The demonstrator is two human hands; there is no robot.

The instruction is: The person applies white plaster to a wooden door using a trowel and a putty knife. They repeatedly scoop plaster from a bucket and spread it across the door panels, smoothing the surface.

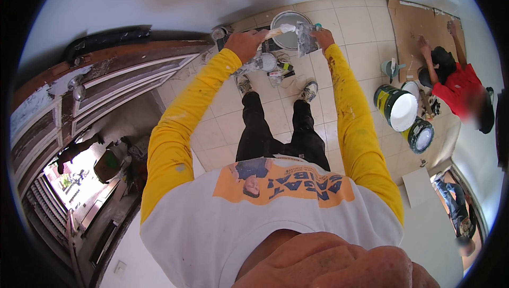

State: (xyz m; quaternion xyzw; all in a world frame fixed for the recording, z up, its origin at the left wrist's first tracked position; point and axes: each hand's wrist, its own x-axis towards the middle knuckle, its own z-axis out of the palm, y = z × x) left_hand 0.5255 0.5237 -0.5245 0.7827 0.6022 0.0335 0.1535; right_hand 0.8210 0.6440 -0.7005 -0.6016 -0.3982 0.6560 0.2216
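Both hands [246,46] [322,38] forward (arms [350,108] extended)

Smudged yellow sleeves [354,121] — white shirt [204,235], orange printed panel [283,188] — black trousers [255,134], pale shoes [308,92].

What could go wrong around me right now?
The white-tipped tool in your left hand or the smeared flat tool in your right hand could slip or drip. Loose items by your shoes might trip you. The open bucket near the co-worker in red could be knocked over.
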